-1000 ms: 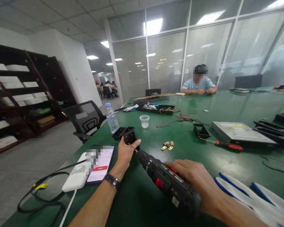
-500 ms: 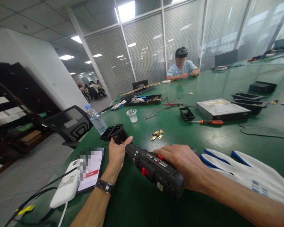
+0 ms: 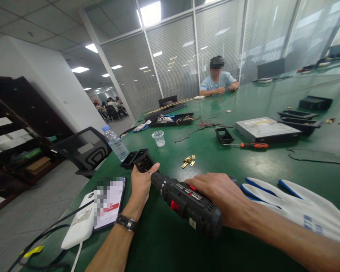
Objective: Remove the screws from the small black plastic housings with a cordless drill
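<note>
Item: black cordless drill (image 3: 187, 202), clenched in right hand (image 3: 215, 194), bit set against small black bracket (image 3: 143, 163) pinned on table (image 3: 243, 166) under left hand (image 3: 140, 185); advisable: keep bit square, bracket pressed flat, thumb clear of tip

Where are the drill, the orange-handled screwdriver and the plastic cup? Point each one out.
drill (image 3: 187, 202), head view, on its black body beside the red button.
screwdriver (image 3: 254, 145), head view, on its orange handle.
plastic cup (image 3: 159, 138), head view, on its clear side wall.
</note>
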{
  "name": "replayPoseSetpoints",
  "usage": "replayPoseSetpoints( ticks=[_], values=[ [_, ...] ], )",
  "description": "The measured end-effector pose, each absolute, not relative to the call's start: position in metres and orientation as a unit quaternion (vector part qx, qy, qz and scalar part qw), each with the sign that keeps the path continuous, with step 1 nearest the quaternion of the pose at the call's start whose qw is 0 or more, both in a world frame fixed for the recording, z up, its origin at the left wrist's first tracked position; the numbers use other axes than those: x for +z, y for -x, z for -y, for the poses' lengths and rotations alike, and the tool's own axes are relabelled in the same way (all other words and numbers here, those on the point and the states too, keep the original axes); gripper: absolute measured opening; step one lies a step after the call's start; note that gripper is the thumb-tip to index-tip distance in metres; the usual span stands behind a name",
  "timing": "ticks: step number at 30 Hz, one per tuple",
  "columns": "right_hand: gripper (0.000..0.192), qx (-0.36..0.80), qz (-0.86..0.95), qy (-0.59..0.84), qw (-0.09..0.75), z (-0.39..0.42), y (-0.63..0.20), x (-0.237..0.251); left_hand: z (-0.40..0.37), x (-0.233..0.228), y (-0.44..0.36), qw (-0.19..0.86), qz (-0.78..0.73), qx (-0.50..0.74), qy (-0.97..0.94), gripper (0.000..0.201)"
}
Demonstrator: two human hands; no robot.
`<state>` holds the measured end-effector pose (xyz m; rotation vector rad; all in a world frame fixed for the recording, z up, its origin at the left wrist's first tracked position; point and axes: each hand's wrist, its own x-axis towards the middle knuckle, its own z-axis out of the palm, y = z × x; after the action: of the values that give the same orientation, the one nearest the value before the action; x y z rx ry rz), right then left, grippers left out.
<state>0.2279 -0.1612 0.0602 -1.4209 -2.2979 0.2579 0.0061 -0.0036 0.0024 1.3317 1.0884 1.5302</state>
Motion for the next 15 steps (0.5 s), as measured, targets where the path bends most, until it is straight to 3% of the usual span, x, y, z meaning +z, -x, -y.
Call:
replayPoseSetpoints(
  ticks=[15],
  values=[
    [0.034,0.125,0.819,0.515,0.222,0.164,-0.232,0.068,0.002,0.000,-0.006,0.407,-0.435,0.596,-0.539,0.051]
  ],
)
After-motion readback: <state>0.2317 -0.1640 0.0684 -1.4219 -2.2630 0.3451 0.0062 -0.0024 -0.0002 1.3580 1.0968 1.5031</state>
